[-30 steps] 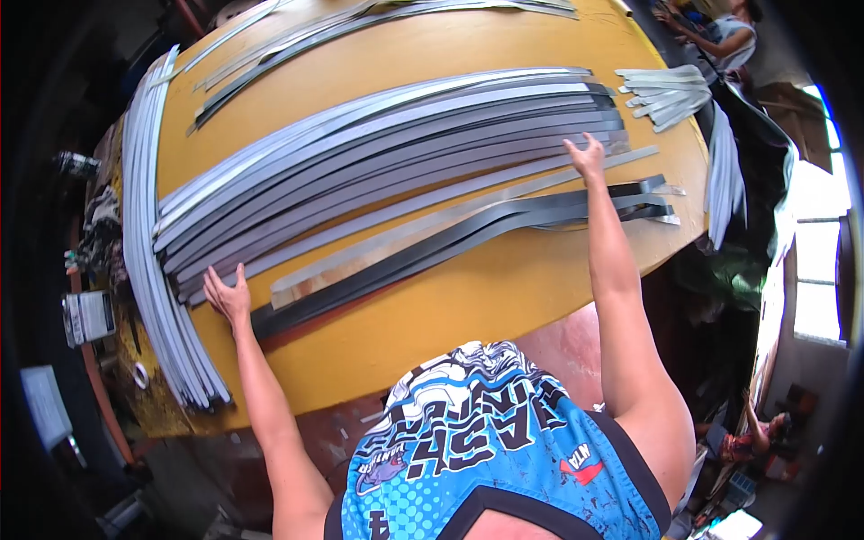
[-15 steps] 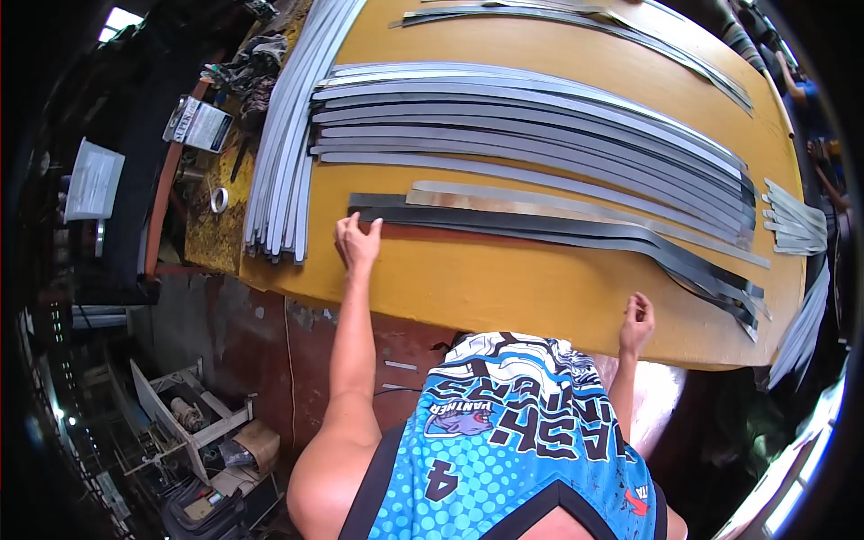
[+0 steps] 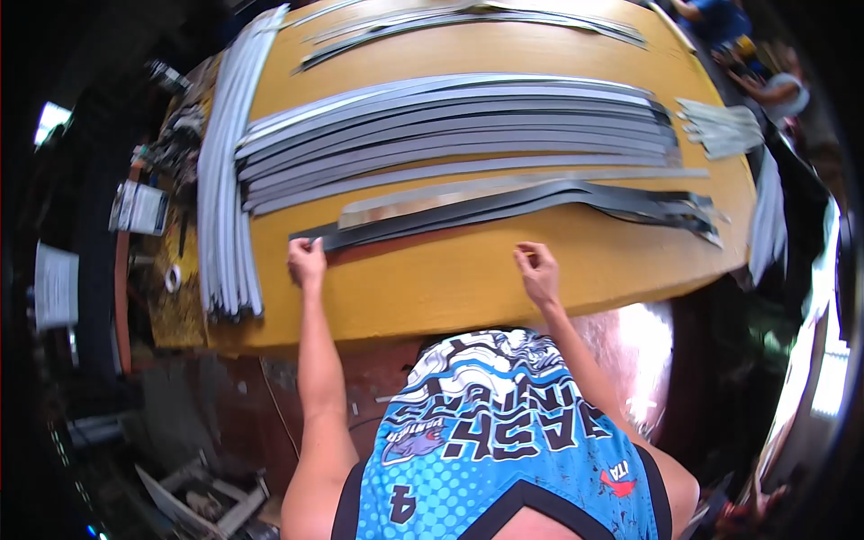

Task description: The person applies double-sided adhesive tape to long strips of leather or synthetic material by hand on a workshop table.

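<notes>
Long black strips (image 3: 468, 206) lie across the near part of the yellow table, bent near their right ends. At their left end is my left hand (image 3: 308, 261), its thumb and fingers pinched on the strip end. My right hand (image 3: 537, 270) hovers over the table's near side, below the strips, fingers curled and a little apart, with nothing seen in it. Just behind the black strips lies a pale, brownish strip (image 3: 405, 203). Farther back, a wide bundle of grey strips (image 3: 450, 126) spreads across the table.
More grey strips (image 3: 229, 180) run lengthwise at the left. Thin strips (image 3: 477, 16) lie at the far side, short pale ones (image 3: 720, 128) at the right. A tape roll (image 3: 173, 278) and a can (image 3: 139, 208) are at the left edge. People are at the upper right.
The view has turned and shifted. My left hand has closed more on the black strip end. My right hand has moved left, nearer to the strips' middle.
</notes>
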`<state>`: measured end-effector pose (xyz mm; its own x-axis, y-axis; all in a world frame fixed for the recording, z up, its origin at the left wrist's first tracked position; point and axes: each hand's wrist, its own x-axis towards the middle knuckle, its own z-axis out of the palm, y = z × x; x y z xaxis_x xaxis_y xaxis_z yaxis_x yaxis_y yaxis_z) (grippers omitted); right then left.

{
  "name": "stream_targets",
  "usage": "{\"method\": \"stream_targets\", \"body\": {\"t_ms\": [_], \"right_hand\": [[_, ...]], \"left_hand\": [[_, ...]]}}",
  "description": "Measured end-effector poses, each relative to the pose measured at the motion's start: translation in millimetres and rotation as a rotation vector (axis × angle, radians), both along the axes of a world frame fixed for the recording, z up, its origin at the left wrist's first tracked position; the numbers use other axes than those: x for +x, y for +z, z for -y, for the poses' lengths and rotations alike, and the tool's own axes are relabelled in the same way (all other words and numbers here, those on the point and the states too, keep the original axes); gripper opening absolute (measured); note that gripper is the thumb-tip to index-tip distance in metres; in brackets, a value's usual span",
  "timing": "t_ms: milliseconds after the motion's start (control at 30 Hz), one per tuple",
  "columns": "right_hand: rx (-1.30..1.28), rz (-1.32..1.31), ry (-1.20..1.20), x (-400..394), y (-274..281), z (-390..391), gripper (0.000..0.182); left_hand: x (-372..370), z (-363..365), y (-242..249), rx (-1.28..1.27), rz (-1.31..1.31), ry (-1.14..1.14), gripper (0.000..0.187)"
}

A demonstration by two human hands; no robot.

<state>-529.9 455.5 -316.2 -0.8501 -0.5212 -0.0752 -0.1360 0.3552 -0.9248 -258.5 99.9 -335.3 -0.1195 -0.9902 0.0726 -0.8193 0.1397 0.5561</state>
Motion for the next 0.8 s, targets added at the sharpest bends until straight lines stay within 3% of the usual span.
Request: {"method": "stream_targets", "body": {"t_ms": [67, 100, 167, 267, 333, 433, 467, 533, 600, 733, 800], "right_hand": [[-0.069, 0.167, 0.029, 11, -3, 10, 0.026], [-0.114, 0.314, 0.059, 17, 2, 16, 0.029], [-0.203, 0.661, 0.151, 24, 11, 33, 0.037], [-0.506, 1.184, 0.36, 26, 37, 66, 0.074], [-0.743, 1.26, 0.377, 19, 70, 87, 0.091], [-1.17, 1.266, -0.013, -23, 120, 102, 0.092], [-1.289, 1.254, -0.193, -46, 130, 100, 0.087], [-1.4, 1.095, -0.297, -107, 122, 86, 0.071], [-1.474, 1.126, -0.319, -169, 128, 53, 0.054], [-1.317, 0.752, -0.49, -286, 131, -24, 0.044], [-1.367, 0.675, -0.643, -324, 139, -69, 0.042]], "left_hand": [[2, 27, 1, 0.053, -0.342, -0.165, 0.026], [-12, 25, 28, 0.134, -0.426, -0.224, 0.02], [-46, 20, 104, 0.237, -0.63, -0.384, 0.012], [-98, -4, 215, 0.207, -0.889, -0.611, 0.01], [-122, -35, 278, 0.141, -0.954, -0.737, 0.014], [-130, -49, 330, -0.166, -0.778, -0.785, 0.024], [-123, -47, 337, -0.278, -0.727, -0.787, 0.027], [-103, -26, 336, -0.229, -0.923, -0.777, 0.028], [-77, -12, 331, -0.23, -0.999, -0.709, 0.03], [-21, 4, 304, -0.322, -1.013, -0.464, 0.032], [22, 31, 268, -0.265, -1.041, -0.35, 0.034]]}}
